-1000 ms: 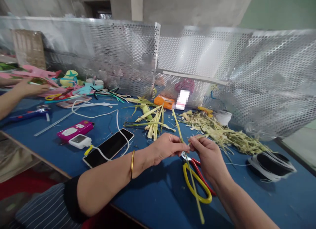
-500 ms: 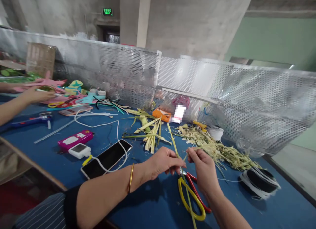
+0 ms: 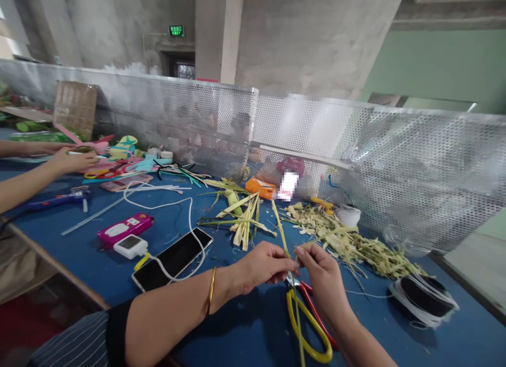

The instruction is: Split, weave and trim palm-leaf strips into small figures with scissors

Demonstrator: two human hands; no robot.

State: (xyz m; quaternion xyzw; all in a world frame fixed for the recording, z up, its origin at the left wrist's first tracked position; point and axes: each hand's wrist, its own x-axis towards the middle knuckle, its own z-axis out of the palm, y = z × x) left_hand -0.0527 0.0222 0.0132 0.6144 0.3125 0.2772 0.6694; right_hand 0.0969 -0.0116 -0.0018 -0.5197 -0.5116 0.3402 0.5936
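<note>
My left hand (image 3: 265, 264) pinches a long, thin yellow-green plant stalk (image 3: 280, 225), which slants up past the fingers and trails down toward the table's front. Close beside it, my right hand (image 3: 321, 267) is closed too, its thumb and fingertips pressed together near the stalk on a thin strand. The fingertips of both hands nearly meet. Beneath them lie scissors (image 3: 312, 325) with one yellow and one red handle, their blades partly hidden by my hands. Beyond my hands is a small pile of cut stalks (image 3: 242, 234). A heap of leafy scraps (image 3: 343, 240) spreads to the right.
A spool of white thread (image 3: 422, 299) stands at the right. To the left lie a phone (image 3: 174, 259), a white cable (image 3: 191, 214), a magenta power bank (image 3: 125, 229) and a blue glue gun (image 3: 55, 199). A co-worker's hands (image 3: 75, 158) are at far left. A perforated metal screen (image 3: 379, 145) borders the back.
My right hand has moved slightly left, closer to my left fingertips. Both hands still pinch at the stalk. The whole view has shifted slightly downward in the picture.
</note>
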